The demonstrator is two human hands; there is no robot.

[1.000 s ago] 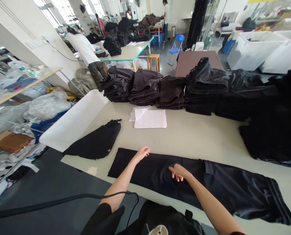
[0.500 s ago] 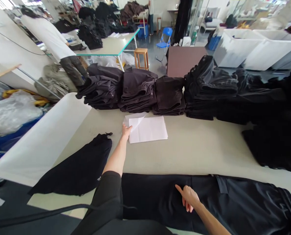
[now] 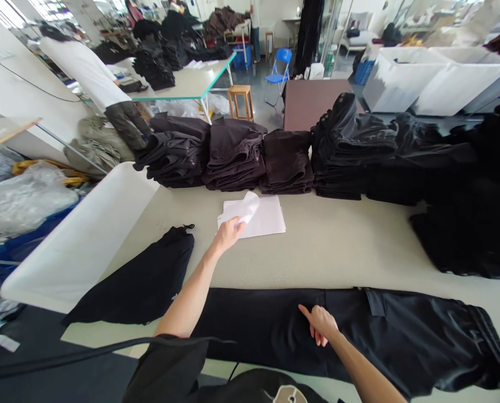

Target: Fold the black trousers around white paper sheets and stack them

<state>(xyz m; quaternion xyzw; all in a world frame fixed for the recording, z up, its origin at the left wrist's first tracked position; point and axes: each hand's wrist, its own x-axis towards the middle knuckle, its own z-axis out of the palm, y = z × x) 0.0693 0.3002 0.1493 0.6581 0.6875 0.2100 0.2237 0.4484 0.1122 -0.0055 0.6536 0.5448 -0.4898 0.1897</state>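
Observation:
My left hand (image 3: 228, 234) pinches the near edge of a white paper sheet (image 3: 250, 208), which curls up above a stack of white paper (image 3: 269, 218). My right hand (image 3: 323, 323) rests on black trousers (image 3: 260, 322) laid flat along the near side of the table. Its index finger points left, the other fingers curl loosely, and I see nothing held. The trousers have a pocket flap and, at the right, a gathered waistband. Left of my left forearm lies a black drawstring bag (image 3: 136, 285), its cord end towards the stack.
Folded dark garments (image 3: 237, 154) stand in piles along the table's far edge. More black garments (image 3: 468, 224) heap at the right. A white curved panel (image 3: 82, 240) borders the table's left side. A dark cord (image 3: 107, 348) crosses the lower left. Beyond are white bins (image 3: 401, 81) and a person (image 3: 85, 70).
My left hand has moved right and slightly nearer, drawing the sheet's left edge up and over the stack so it curls. My right hand stays on the trousers. The view has shifted slightly.

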